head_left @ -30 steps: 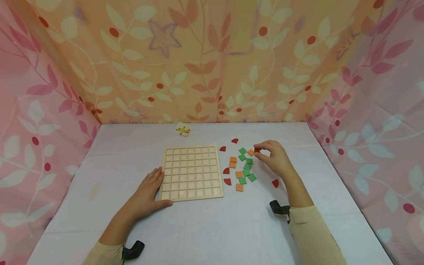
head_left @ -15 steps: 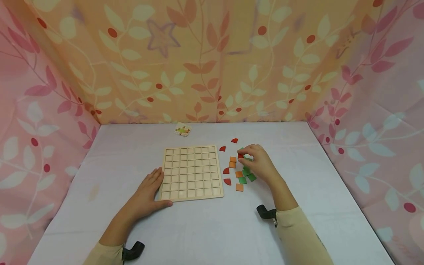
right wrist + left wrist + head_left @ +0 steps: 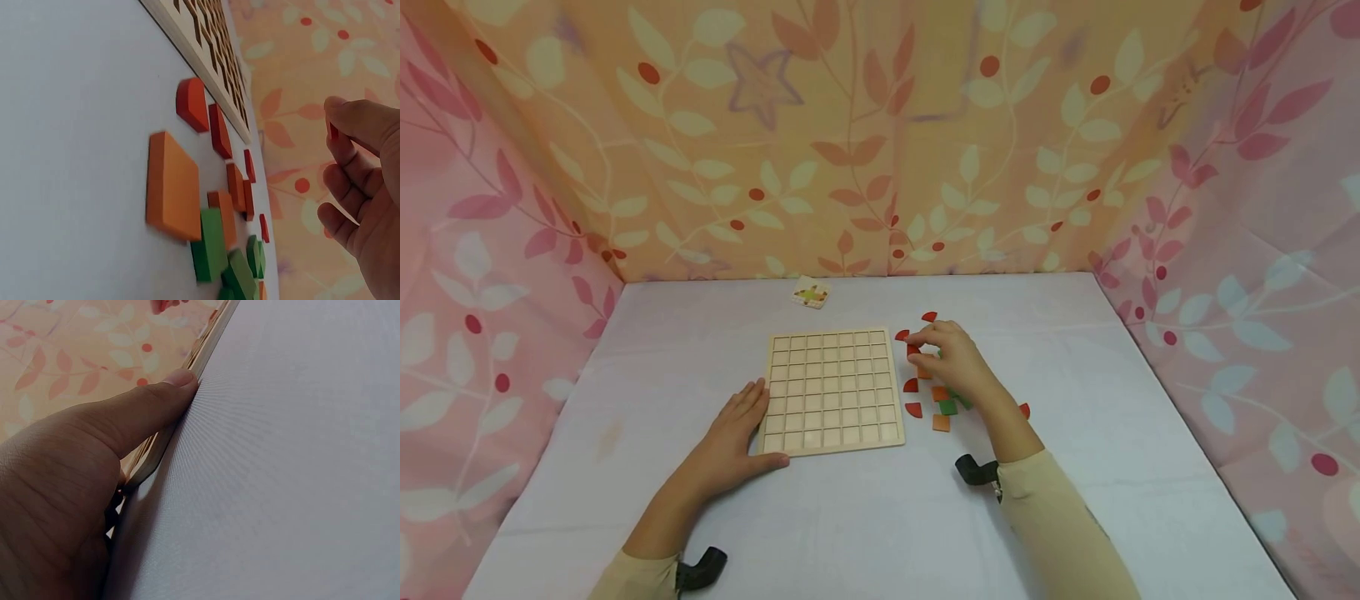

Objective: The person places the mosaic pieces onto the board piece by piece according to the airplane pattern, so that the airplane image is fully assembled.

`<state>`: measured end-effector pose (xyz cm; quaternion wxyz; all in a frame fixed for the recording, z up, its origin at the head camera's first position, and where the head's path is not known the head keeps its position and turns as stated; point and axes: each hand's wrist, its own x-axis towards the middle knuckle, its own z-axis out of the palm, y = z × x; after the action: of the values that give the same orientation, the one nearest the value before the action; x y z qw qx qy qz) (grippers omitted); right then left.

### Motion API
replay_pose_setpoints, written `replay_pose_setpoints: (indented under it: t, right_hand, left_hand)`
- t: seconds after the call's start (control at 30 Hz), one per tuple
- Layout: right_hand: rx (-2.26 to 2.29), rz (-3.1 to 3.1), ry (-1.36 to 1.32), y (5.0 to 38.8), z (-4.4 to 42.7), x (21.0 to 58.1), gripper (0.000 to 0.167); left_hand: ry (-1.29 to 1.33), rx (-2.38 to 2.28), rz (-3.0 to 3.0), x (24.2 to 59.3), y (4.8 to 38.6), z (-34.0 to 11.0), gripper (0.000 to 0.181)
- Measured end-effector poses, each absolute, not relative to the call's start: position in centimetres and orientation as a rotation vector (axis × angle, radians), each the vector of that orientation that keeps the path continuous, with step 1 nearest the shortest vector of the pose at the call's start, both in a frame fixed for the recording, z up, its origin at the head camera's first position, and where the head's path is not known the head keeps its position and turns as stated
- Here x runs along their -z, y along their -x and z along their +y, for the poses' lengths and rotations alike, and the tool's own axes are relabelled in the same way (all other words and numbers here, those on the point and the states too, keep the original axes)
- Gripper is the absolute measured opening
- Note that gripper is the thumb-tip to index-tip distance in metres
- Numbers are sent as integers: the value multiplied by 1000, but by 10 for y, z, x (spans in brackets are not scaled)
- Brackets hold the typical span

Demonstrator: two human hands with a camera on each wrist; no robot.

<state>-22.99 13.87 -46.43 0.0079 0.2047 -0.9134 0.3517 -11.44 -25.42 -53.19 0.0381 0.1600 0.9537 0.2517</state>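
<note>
The wooden grid board (image 3: 835, 392) lies flat on the white table. Along its left edge rest the fingers of my left hand (image 3: 722, 446), the thumb lying by the near edge; the left wrist view shows this thumb against the board's side (image 3: 211, 347). My right hand (image 3: 958, 362) is just right of the board, above the loose pieces, and pinches a red piece (image 3: 913, 351) between thumb and forefinger. In the right wrist view the red piece (image 3: 334, 130) appears thin, edge-on, its other parts hidden by the fingertips.
Right of the board lie red quarter-round pieces (image 3: 913, 410), orange squares (image 3: 941, 423) and green squares (image 3: 948, 407), some covered by my right hand. A small patterned card (image 3: 811, 292) lies behind the board. Floral cloth (image 3: 850, 150) surrounds the table on three sides.
My right hand has moved left over the loose pieces towards the board, carrying the red piece. My left hand has stayed at the board's edge.
</note>
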Motion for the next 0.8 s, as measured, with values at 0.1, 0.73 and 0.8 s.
replay_pose_setpoints:
  t: [0.1, 0.73, 0.8]
  right_hand:
    - [-1110, -2853, -677, 234, 132, 467, 31]
    - [-1147, -2930, -628, 245, 91, 489, 29]
    - [-1149, -2940, -614, 245, 88, 490, 29]
  left_hand:
    - [-492, -774, 2924, 531, 115, -254, 123]
    - [-497, -766, 2923, 530, 114, -254, 123]
    - [-501, -769, 2926, 530, 114, -254, 123]
